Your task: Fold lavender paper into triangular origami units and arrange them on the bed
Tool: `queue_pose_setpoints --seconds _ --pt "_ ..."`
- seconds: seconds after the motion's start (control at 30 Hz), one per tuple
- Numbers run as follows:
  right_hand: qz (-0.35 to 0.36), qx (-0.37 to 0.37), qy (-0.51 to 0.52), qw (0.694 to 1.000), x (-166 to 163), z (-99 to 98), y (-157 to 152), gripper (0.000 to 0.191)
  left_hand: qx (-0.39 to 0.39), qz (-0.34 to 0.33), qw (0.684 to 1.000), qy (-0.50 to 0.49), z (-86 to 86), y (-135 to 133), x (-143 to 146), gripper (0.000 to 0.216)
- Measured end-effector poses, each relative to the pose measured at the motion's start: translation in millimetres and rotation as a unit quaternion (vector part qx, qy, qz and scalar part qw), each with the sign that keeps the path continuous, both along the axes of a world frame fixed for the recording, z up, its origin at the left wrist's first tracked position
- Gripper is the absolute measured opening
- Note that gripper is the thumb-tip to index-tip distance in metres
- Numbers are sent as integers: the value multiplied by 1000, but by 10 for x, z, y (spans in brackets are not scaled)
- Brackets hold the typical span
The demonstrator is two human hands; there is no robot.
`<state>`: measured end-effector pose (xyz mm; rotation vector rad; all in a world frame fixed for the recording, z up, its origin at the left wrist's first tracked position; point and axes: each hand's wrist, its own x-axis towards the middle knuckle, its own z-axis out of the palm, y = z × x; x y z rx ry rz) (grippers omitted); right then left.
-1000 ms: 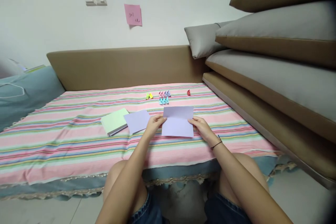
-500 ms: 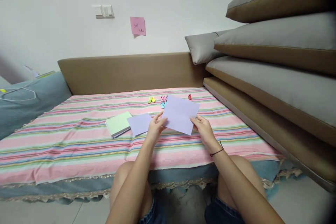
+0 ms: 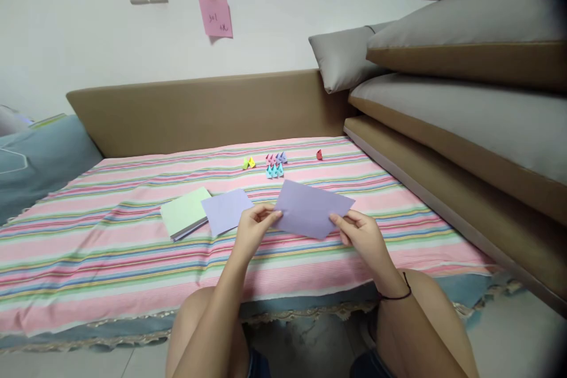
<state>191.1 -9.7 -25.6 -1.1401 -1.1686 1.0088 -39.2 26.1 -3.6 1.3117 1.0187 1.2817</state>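
Observation:
A purple sheet of paper (image 3: 310,210) is held up in front of me, above the striped cloth. My left hand (image 3: 257,221) pinches its left edge between thumb and fingers. At its right edge, my right hand (image 3: 358,230) grips it the same way, with a dark bracelet on that wrist. Another purple sheet (image 3: 227,211) lies flat just left of my left hand. Beside that rests a stack of paper (image 3: 185,212) with a pale green sheet on top. Beyond the held sheet sit small folded paper pieces: blue (image 3: 274,171), pink (image 3: 270,159), purple (image 3: 282,157), yellow-green (image 3: 248,163) and red (image 3: 319,155).
The striped cloth (image 3: 110,260) covers the seat, with a brown backrest (image 3: 199,115) behind it. Thick grey and brown cushions (image 3: 469,106) are piled on the right. A blue cushion (image 3: 48,153) stands at the left. A pink note (image 3: 216,18) sticks to the wall.
The held purple sheet has tilted, looking flatter and darker, and sits lower and slightly right. The folded blue and purple pieces behind it now show fully. The camera view has shifted.

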Motion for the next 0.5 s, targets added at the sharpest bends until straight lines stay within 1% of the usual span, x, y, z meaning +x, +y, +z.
queue_pose_setpoints --seconds 0.07,0.1,0.17,0.2,0.23,0.27,0.3,0.33,0.37,0.4,0.43,0.5 --pt "-7 -12 0 1000 -12 3 -16 33 14 16 1000 22 -21 6 15 24" --pt "-15 -12 7 1000 -31 3 -24 31 31 40 998 37 -39 8 29 23" --pt "-51 10 14 999 -88 -1 -44 29 53 115 991 39 -88 7 78 22" --pt "-79 35 2 996 -121 -5 -58 27 43 146 988 21 -115 1 115 29" --pt "-105 63 -28 992 -155 -10 -73 23 14 156 988 -13 -140 -11 159 40" --pt "-123 105 -62 985 -187 -18 -90 18 -27 140 988 -56 -160 -29 210 51" --pt "-126 152 -94 976 -216 -28 -108 13 -75 94 987 -105 -174 -54 264 56" --pt "-122 198 -125 965 -241 -38 -127 11 -111 19 981 -155 -179 -85 320 60" --pt "-111 238 -152 953 -263 -49 -145 16 -121 -57 973 -190 -177 -120 373 65" --pt "-96 270 -173 942 -283 -59 -162 22 -116 -98 964 -216 -169 -156 421 68" --pt "-82 292 -187 934 -303 -66 -177 26 -101 -113 961 -233 -158 -192 461 75" --pt "-59 312 -202 926 -346 -68 -202 27 -81 -101 959 -250 -138 -248 515 80"
